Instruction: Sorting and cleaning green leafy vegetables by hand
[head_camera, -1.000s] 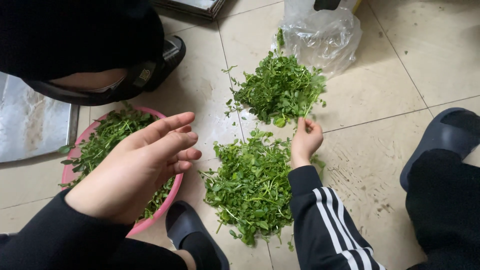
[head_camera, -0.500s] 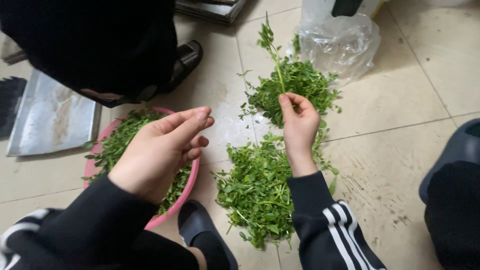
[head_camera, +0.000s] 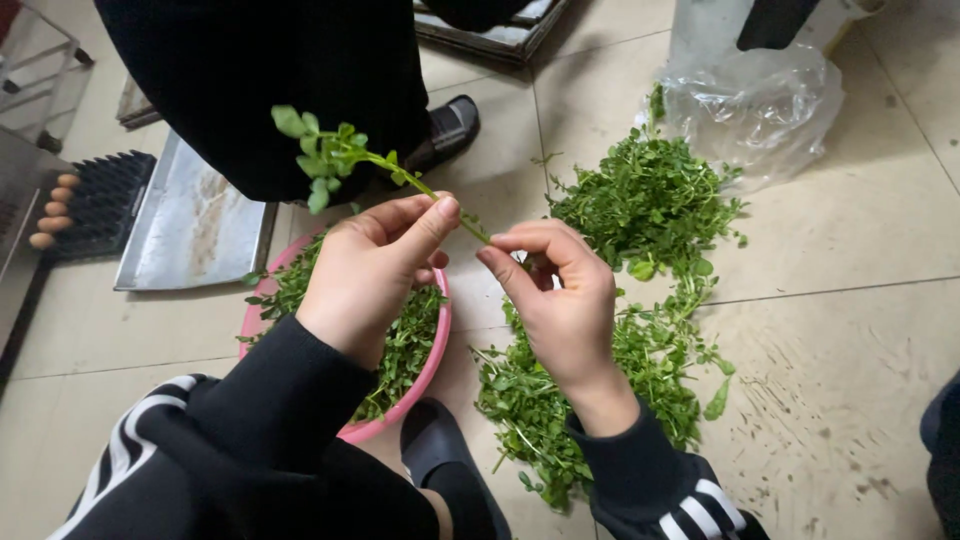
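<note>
Green leafy sprig (head_camera: 335, 158) is pinched between your left hand (head_camera: 375, 265) and right hand (head_camera: 560, 300) at centre frame; you're trimming it, so next snap the stem cleanly.

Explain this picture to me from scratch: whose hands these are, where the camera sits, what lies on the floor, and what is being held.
There is no machine here. One camera, worn on a person's head, looks down at that person's own two bare hands in black sleeves with white stripes. The left hand and the right hand together pinch a thin leafy green sprig by its stem, its leaves pointing up and left. Below, on the pale tiled floor, stands a round pink plastic bowl part full of greens. To its right lie two loose piles of green leafy stems, and beyond them a crumpled clear plastic bag. A flat metal tray lies at left. Another person in black stands opposite, one dark shoe showing.
</note>
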